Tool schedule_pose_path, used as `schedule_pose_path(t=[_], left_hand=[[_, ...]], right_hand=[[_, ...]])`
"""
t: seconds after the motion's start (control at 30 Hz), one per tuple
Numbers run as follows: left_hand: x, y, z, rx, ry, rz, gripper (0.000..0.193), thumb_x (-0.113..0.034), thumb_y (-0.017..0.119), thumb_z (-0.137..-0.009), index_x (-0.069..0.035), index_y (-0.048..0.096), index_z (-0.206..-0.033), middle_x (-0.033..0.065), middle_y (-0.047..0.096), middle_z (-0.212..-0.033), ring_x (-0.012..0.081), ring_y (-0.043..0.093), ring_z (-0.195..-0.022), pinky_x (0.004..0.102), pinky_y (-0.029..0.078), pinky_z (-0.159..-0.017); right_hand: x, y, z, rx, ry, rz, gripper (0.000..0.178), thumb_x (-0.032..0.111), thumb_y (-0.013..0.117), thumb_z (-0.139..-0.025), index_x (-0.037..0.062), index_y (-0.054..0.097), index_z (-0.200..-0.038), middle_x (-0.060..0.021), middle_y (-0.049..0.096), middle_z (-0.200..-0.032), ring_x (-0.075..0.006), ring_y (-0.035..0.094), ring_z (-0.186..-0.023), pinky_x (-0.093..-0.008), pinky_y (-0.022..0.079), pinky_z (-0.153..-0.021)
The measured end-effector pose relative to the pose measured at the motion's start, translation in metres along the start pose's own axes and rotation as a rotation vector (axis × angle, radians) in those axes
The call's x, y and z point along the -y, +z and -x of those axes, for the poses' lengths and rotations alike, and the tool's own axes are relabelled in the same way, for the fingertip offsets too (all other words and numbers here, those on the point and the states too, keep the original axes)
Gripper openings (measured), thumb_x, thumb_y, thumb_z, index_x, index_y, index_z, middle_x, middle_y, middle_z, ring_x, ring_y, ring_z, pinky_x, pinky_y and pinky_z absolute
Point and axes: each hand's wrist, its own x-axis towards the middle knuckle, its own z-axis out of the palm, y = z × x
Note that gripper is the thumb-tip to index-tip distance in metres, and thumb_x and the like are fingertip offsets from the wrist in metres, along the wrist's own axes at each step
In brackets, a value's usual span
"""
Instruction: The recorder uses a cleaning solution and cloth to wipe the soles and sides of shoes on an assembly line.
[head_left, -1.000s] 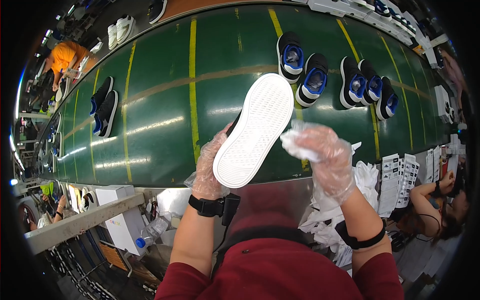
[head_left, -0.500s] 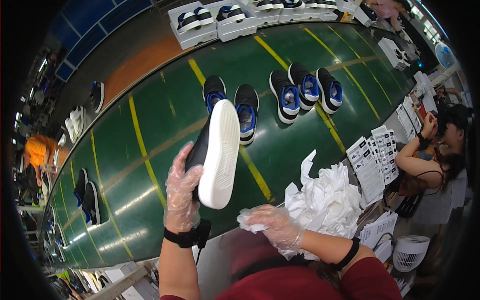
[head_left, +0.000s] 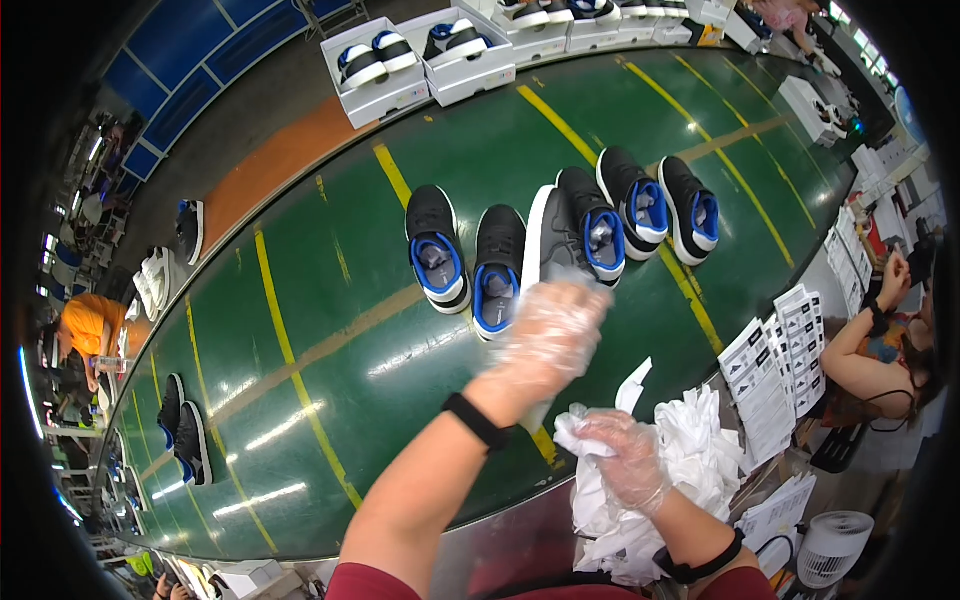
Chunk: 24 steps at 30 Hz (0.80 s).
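Green conveyor belt w/ yellow lines carries pairs of black-blue shoes. Left hand, gloved, grips a black shoe on its side, white sole left, long axis pointing away, squeezed btwn neighbouring pairs. Right hand is closed on white tissue paper at belt edge.

Both hands, the left hand and the right hand, wear thin clear plastic gloves; black bands circle both wrists; dark red sleeves cover the upper arms.
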Motion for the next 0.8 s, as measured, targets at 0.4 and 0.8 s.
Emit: schedule_pose_path(t=[0.4,0.8], left_hand=[[0.074,-0.049,0.008,1.042,-0.470,-0.451,0.072,-0.065,0.067,-0.064,-0.014,0.066,-0.115,0.0230,0.050,-0.129,0.0392,0.045,-0.122,0.0476,0.034,-0.102],[0.095,-0.213,0.234,0.488,-0.511,-0.584,0.053,-0.041,0.083,-0.050,-0.010,0.066,-0.090,0.0246,0.050,-0.105,0.0404,0.048,-0.094,0.0494,0.038,-0.083]], right_hand=[[0.004,0.029,-0.016,0.034,0.138,-0.112,0.038,-0.008,0.066,-0.067,0.0077,0.068,-0.102,-0.0145,0.065,-0.105,-0.0283,0.063,-0.099,-0.0332,0.050,-0.087],[0.036,0.064,-0.025,0.147,0.155,-0.102,0.043,-0.011,0.060,-0.062,0.0087,0.069,-0.100,-0.0167,0.064,-0.110,-0.0325,0.061,-0.101,-0.0355,0.049,-0.090]])
